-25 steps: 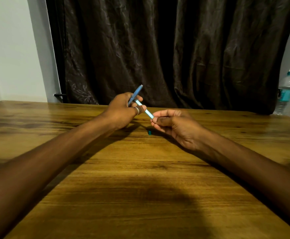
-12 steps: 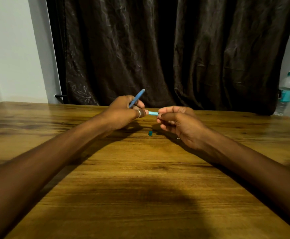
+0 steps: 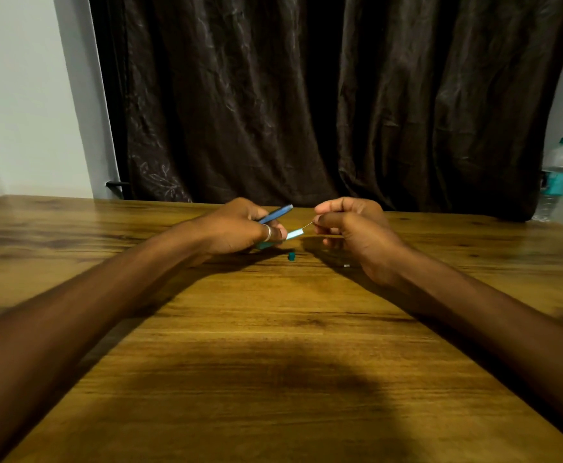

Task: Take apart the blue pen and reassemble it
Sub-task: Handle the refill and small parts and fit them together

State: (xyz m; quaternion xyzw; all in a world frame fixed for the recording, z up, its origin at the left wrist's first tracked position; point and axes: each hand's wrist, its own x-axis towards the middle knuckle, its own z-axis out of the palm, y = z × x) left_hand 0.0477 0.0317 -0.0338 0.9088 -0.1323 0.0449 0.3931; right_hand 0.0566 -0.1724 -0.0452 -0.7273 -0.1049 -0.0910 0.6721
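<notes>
Left hand: we see our left hand (image 3: 240,228) raised just above the counter (image 3: 273,379), its grip closed around two blue pieces, a silver ring (image 3: 267,232) on one finger.
Pen barrel: the light blue pen barrel (image 3: 294,233) sticks out from between the left thumb and fingers, pointing right toward the other hand.
Dark blue piece: a darker blue pen part (image 3: 276,213) pokes up and to the right from the top of the same fist; we cannot tell whether it is the cap or another section.
Right hand: our right hand (image 3: 353,228) hovers near the left, its fingertips (image 3: 320,222) pinched shut on a thin refill (image 3: 308,226).
Refill: only a short, pale sliver of it shows, spanning the gap between the open end of the barrel and the pinching fingers; whether its end sits inside the barrel is too fine for us to make out.
Small teal part: a tiny teal pen piece (image 3: 291,256) stands on the counter below and between our hands, touching neither.
White speck: a small pale bit (image 3: 346,265) lies on the wood beneath our right palm; it is too small for us to identify.
Water bottle: a clear water bottle (image 3: 556,178) with a teal label stands at the far right edge.
Curtain: a dark curtain (image 3: 307,95) hangs behind the counter.
</notes>
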